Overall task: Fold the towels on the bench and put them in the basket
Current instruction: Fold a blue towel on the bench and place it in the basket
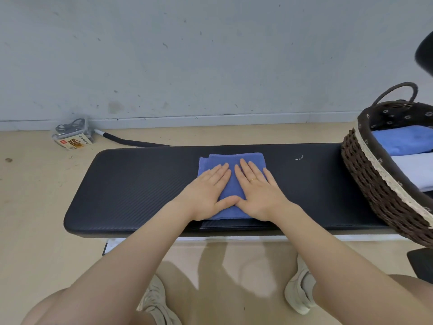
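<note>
A folded blue towel lies in the middle of the black padded bench. My left hand and my right hand both rest flat on it, palms down, fingers together, thumbs touching. Neither hand grips anything. The right hand wears a gold ring. A dark wicker basket with a lace-trimmed lining stands on the bench's right end. Inside it lie a folded blue towel and a folded white towel.
A grey wall stands behind the bench. On the beige floor at the back left sit a clear box with cables and a black hose. My knees and shoes are below the bench's front edge. A black object is at the right.
</note>
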Action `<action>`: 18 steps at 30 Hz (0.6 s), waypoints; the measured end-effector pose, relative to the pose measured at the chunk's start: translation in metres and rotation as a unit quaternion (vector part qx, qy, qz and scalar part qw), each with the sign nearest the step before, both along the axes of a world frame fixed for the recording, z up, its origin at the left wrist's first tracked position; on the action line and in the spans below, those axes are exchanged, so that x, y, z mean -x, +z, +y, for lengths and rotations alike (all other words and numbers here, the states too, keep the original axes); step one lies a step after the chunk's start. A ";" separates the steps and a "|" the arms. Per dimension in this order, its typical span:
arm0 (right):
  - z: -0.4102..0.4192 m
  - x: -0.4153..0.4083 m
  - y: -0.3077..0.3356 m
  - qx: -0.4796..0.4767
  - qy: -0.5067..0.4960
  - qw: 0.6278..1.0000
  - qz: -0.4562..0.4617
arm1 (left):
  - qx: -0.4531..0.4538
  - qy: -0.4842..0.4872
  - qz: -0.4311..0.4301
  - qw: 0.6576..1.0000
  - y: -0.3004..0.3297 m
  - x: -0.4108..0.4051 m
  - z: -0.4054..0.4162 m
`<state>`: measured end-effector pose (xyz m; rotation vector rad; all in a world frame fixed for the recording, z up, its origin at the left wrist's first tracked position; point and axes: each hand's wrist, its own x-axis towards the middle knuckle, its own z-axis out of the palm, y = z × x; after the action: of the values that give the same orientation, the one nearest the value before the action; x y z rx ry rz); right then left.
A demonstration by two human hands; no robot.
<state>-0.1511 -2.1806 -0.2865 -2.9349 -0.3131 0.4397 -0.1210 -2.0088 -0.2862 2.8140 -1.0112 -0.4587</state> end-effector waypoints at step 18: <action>-0.049 0.008 0.013 -0.234 -0.341 0.910 -0.040 | 0.184 0.127 0.102 0.969 0.011 0.023 -0.032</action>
<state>-0.1588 -2.2300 -0.2739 -2.3737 0.5227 0.1122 -0.1442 -2.0404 -0.2751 2.4572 -0.6086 -0.4631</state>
